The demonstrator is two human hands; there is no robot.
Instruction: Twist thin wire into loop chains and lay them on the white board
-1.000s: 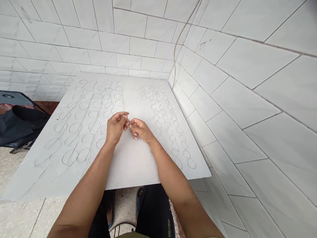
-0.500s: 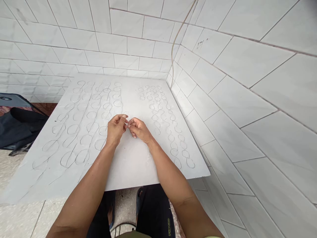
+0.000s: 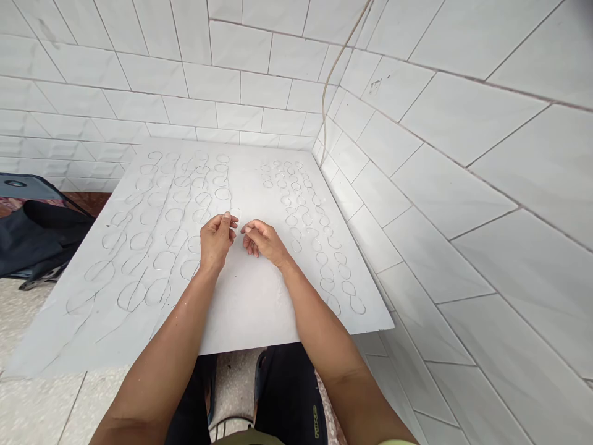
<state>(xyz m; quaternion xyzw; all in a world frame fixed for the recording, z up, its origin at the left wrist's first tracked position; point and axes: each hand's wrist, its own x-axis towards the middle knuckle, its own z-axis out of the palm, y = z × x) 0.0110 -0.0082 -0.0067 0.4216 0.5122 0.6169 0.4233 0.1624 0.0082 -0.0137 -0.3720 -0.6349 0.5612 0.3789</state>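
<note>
In the corner of a room, white tile walls stand at the back and on the right. A big, flat white table sits in front of them. Speckled floor shows at the lower left. Two legs in dark pants are at the near edge. Past the table's left side is a blue-grey chair with black cloth on it. A thin cord hangs in the corner.

The left hand and the right hand are over the middle of the table, close but not touching. The left thumb points up and the fingers beside it bend in. The right fingers curl loosely. I cannot tell if either hand pinches something.

Long thin lines run through rows of bigger loops on the left part of the table. Rows of smaller loops are on the right part, and many touch like little chains. One faint loop is right by the left fingertips; I cannot tell if they hold it.
</note>
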